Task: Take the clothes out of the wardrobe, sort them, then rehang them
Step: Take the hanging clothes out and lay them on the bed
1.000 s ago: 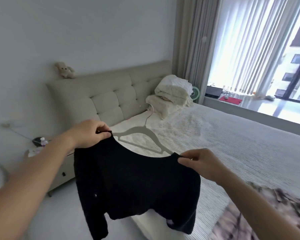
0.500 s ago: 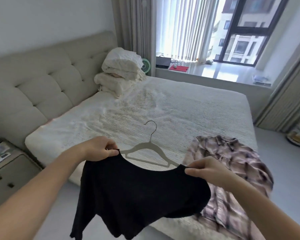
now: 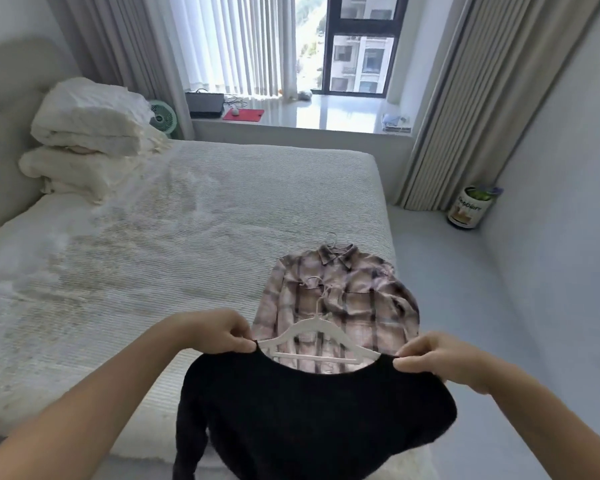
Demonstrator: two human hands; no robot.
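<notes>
- A black knitted sweater (image 3: 312,420) hangs at the lower middle of the frame, held up by its two shoulders above the near edge of the bed.
- The left hand (image 3: 219,332) pinches the left shoulder of the sweater between thumb and curled fingers; the right hand (image 3: 437,358) pinches the right shoulder the same way.
- A white plastic hanger (image 3: 317,336) sits in the wide neckline, its arms running into the shoulders and its hook rising above the collar.
- Just behind, right of centre, a pink-and-grey plaid button shirt (image 3: 340,299) lies flat on the bed, collar pointing away, with a hanger hook showing at its collar.
- The bed with a ribbed white cover (image 3: 187,230) fills the left and middle of the frame.
- Folded cream bedding (image 3: 87,133) is stacked at the upper left against the padded headboard.
- A small green fan (image 3: 161,117) stands beside the stack, under the window sill.
- A printed tin (image 3: 470,207) stands on the floor at the right, near the curtain.
</notes>
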